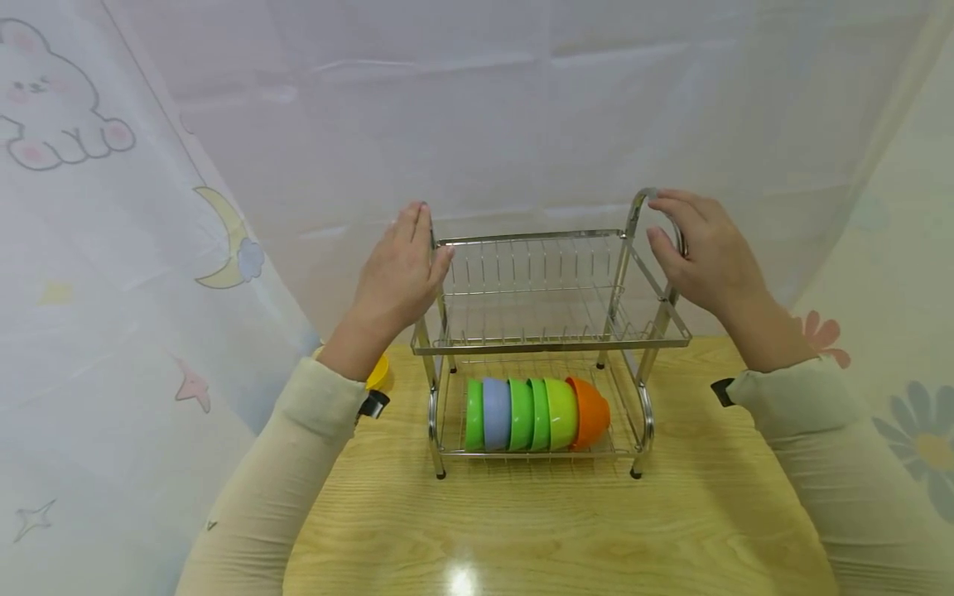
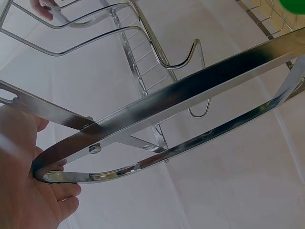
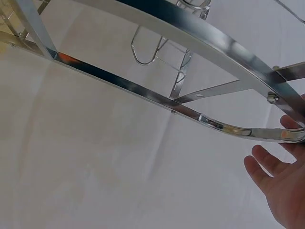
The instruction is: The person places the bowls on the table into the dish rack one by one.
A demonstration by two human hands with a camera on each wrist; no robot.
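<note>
A two-tier metal dish rack (image 1: 514,349) stands upright on the table. My left hand (image 1: 395,273) rests its palm against the top of the rack's left side frame, fingers mostly straight. At the right side frame, my right hand (image 1: 711,257) touches the curved top with its fingers loosely bent and the thumb apart. In the right wrist view the fingers (image 3: 267,162) are spread beside the metal bar. On the lower tier, several small bowls stand on edge in a row: green, a lavender bowl (image 1: 496,414), more green, yellow-green, and an orange bowl (image 1: 591,414) at the right end.
A yellow object (image 1: 378,372), partly hidden by my left forearm, sits on the wooden table (image 1: 551,538) left of the rack. A pale curtain (image 1: 484,124) hangs close behind, and printed sheets flank both sides. No dishes show on the upper tier.
</note>
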